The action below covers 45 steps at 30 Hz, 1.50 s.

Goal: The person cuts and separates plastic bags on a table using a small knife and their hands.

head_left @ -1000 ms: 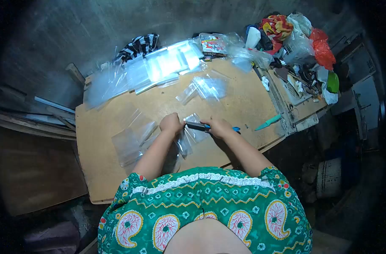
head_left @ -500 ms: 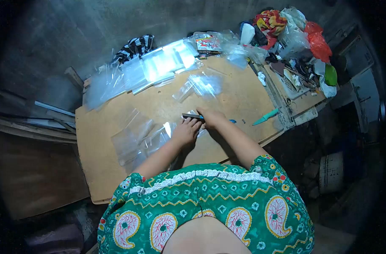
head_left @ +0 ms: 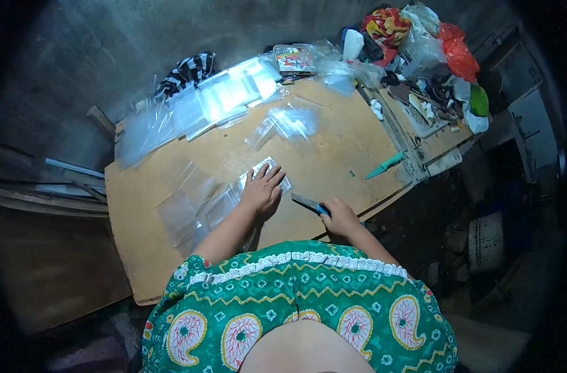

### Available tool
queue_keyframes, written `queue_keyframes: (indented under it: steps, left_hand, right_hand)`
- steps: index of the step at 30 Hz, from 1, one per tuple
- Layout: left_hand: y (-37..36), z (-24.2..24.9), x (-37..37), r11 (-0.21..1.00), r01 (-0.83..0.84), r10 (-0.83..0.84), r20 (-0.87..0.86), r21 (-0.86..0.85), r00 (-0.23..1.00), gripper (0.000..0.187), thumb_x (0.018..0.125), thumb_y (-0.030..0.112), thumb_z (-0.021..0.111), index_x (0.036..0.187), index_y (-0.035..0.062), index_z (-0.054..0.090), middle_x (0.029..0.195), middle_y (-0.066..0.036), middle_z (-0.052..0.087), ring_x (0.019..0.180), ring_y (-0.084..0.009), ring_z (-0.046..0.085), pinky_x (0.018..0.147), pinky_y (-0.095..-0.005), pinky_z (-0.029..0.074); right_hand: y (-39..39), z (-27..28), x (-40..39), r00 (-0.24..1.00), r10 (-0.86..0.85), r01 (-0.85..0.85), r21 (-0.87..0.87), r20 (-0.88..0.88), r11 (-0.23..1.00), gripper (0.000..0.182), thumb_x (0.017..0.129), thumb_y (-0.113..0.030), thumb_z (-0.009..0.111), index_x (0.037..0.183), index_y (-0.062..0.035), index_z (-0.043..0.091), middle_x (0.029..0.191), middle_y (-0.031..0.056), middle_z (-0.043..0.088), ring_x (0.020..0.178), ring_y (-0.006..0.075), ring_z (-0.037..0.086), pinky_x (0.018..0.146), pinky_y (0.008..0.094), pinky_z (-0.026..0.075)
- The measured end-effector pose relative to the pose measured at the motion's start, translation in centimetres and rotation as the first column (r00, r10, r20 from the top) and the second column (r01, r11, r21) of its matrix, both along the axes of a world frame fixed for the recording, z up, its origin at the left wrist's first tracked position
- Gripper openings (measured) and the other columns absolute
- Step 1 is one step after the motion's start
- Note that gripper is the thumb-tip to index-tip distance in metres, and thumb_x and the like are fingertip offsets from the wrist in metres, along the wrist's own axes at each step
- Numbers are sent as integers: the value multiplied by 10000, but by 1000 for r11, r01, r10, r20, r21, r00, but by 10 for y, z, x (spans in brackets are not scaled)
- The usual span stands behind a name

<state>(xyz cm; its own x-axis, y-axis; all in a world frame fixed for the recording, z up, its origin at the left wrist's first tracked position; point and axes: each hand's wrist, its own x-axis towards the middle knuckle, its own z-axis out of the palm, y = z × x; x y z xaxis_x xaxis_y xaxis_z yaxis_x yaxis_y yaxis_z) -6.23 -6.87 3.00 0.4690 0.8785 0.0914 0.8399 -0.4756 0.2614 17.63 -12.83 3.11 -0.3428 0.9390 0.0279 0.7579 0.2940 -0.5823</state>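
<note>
My left hand (head_left: 262, 191) lies palm down with fingers spread on a clear plastic sheet (head_left: 285, 184), pressing it to the table. Below and to the right of it, my right hand (head_left: 341, 219) is closed around blue-handled scissors (head_left: 308, 204). Their dark blades point up and left, apart from the sheet. Whether the blades are parted is hard to see. More clear plastic pieces (head_left: 179, 211) lie to the left of my left forearm. A small pile of clear plastic pieces (head_left: 290, 124) is beyond my left hand.
Stacked clear plastic sheets (head_left: 215, 102) line the wooden table's (head_left: 339, 137) back edge, beside a printed box (head_left: 294, 59). A green knife (head_left: 385, 166) lies near the right edge. Plastic bags and cloth (head_left: 414, 43) are heaped at the back right.
My right hand has drawn the scissors back, down and right, away from my left hand. My left hand has moved slightly left and up, its fingers now flat and spread on the plastic.
</note>
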Motion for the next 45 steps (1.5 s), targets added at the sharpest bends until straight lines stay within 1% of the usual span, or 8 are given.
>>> queue_keyframes:
  steps: [14, 27, 29, 31, 33, 35, 39, 45]
  left_hand:
    - [1, -8, -1, 998, -14, 18, -73, 59, 997, 509, 772, 314, 417, 1224, 100, 328, 1295, -59, 294, 1203, -263, 240, 955, -493, 172]
    - [-2, -9, 2, 996, -59, 64, -76, 60, 995, 574, 765, 344, 427, 1240, 59, 277, 1319, -114, 230, 1216, -297, 200, 962, -484, 162]
    - [4, -20, -3, 995, -61, 64, -28, 79, 998, 587, 756, 319, 463, 1237, 47, 266, 1305, -144, 237, 1204, -315, 211, 962, -467, 176]
    - [13, -26, -11, 970, -190, 106, 438, 152, 893, 549, 735, 218, 512, 1200, 11, 305, 1275, -185, 260, 1195, -331, 220, 970, -406, 196]
    - [12, -10, -20, 929, -296, 236, 259, 224, 936, 553, 700, 176, 566, 1172, 10, 331, 1217, -200, 319, 1138, -350, 286, 944, -397, 235]
    - [6, 6, -25, 857, -516, 509, 186, -12, 841, 503, 672, 233, 611, 1088, 36, 407, 1165, -151, 386, 1132, -336, 294, 885, -430, 298]
    - [30, 12, -38, 748, -590, 579, -137, -303, 804, 419, 661, 298, 645, 940, 24, 497, 966, -142, 536, 907, -322, 514, 722, -399, 426]
    - [29, -2, -48, 773, -485, 567, 100, -409, 818, 308, 690, 268, 623, 814, 4, 524, 738, -170, 581, 709, -292, 569, 628, -350, 447]
  right_hand:
    - [41, 3, -67, 981, -74, 91, -89, 178, 992, 187, 748, -174, 509, 901, -67, 500, 925, 154, 468, 819, 348, 507, 692, 420, 426]
    - [116, 3, -82, 988, -152, 152, 30, 20, 988, 201, 733, -143, 490, 901, -35, 514, 1011, 198, 457, 862, 360, 507, 744, 416, 424]
    - [110, 14, -91, 986, -169, 169, -52, 3, 984, 232, 733, -201, 525, 893, -32, 515, 1001, 206, 463, 885, 350, 503, 748, 407, 424]
    - [94, 20, -101, 984, -130, 141, -89, 124, 986, 296, 712, -262, 581, 881, -29, 515, 969, 204, 477, 889, 349, 503, 738, 402, 423]
    - [92, 18, -105, 981, -134, 141, -39, 139, 989, 358, 683, -301, 622, 879, -22, 513, 929, 201, 508, 870, 341, 517, 730, 397, 422]
    - [104, 13, -100, 985, -87, 115, -197, 146, 974, 345, 668, -271, 637, 881, -25, 522, 903, 205, 532, 854, 340, 527, 735, 399, 420]
    - [145, -12, -85, 970, -205, 218, -97, 133, 971, 298, 691, -281, 603, 846, -33, 544, 852, 193, 556, 801, 333, 540, 677, 415, 421]
    - [146, 22, -64, 916, -386, 402, 305, -114, 864, 310, 690, -276, 604, 852, -22, 531, 776, 188, 532, 745, 334, 530, 654, 401, 425]
